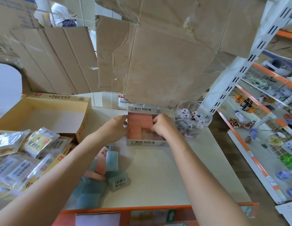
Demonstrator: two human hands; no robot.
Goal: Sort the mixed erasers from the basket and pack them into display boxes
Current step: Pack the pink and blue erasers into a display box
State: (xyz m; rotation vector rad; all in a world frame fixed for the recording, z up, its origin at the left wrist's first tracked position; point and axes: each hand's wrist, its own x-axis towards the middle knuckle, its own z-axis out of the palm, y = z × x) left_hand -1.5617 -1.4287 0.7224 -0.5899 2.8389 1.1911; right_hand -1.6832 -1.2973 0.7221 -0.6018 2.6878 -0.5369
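A grey display box with Korean lettering stands on the white shelf top, partly filled with pink erasers. My left hand grips the box's left wall. My right hand reaches into the box from the right, fingers curled over a pink eraser; what the fingertips pinch is hidden. Loose pink and blue-grey erasers lie in a pile in front of the box, under my left forearm. No basket is visible.
A clear round tub of small sharpeners stands right of the box. An open yellow carton sits at left, with a heap of foil packets before it. Cardboard sheets rise behind. Wire shelving is at right.
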